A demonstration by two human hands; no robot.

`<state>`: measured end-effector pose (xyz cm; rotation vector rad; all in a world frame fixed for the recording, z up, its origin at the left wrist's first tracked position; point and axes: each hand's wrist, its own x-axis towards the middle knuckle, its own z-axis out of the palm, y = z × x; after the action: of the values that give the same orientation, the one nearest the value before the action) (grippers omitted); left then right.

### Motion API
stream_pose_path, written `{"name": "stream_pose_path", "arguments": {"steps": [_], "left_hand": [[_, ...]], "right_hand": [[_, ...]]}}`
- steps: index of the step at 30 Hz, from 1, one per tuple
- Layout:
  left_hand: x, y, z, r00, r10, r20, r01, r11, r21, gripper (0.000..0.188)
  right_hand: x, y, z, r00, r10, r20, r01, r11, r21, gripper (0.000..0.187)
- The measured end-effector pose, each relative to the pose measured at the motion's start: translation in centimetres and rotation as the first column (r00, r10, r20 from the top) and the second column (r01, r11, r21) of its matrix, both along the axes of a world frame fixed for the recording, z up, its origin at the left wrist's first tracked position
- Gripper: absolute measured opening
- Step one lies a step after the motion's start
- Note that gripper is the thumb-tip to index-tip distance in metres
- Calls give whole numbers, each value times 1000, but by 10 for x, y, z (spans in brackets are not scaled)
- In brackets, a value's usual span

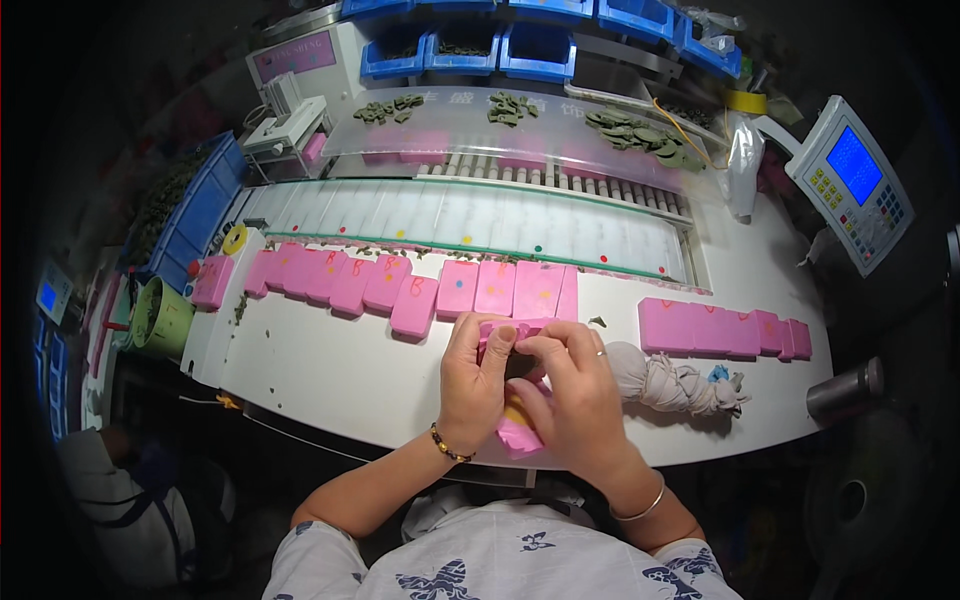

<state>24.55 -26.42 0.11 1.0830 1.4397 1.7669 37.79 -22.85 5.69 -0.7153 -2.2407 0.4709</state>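
Close to the table's near edge, my left hand (pixel 472 385) grips an opened pink rubber mould (pixel 519 437), its thumb lying along the top. My right hand (pixel 582 395) has its fingers bent against the same mould from the other side. One flap of the mould stands up behind the fingertips, and the other hangs down between my palms with a yellowish patch on it. Whether a small piece sits between the right fingertips is hidden. Beyond my hands runs a row of pink mould blocks (pixel 410 305), some with red marks or coloured dots.
At right lie more pink blocks (pixel 697 328), a knotted whitish cloth bundle (pixel 670 382) and a metal cylinder (pixel 845 390). A glass-topped slotted tray (pixel 440 222) spans the back, below a clear shelf (pixel 450 125) bearing green pieces. A control panel (pixel 853 185) stands far right, a green bucket (pixel 165 318) left.
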Motion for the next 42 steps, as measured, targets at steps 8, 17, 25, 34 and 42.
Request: {"name": "stream_pose_path", "arguments": {"steps": [8,17,25,34,42], "left_hand": [[-2,-3,5,985,-45,167,55,997,-58,29],[-3,3,10,971,-3,238,19,998,-66,31],[-5,-15,13,791,88,-606,110,953,281,23],[-13,-31,30,560,-348,-752,476,878,-51,40],[-26,-15,37,824,-474,310,506,862,-30,31]], "right_hand": [[-5,-2,-12,999,-12,-41,10,999,-40,33],[0,0,-20,955,-10,-298,-4,999,-46,28],[31,28,-10,595,-297,-746,-375,719,-586,23],[32,24,-22,695,-130,-707,-276,860,-429,30],[34,20,-22,915,41,-401,-40,999,12,34]]}}
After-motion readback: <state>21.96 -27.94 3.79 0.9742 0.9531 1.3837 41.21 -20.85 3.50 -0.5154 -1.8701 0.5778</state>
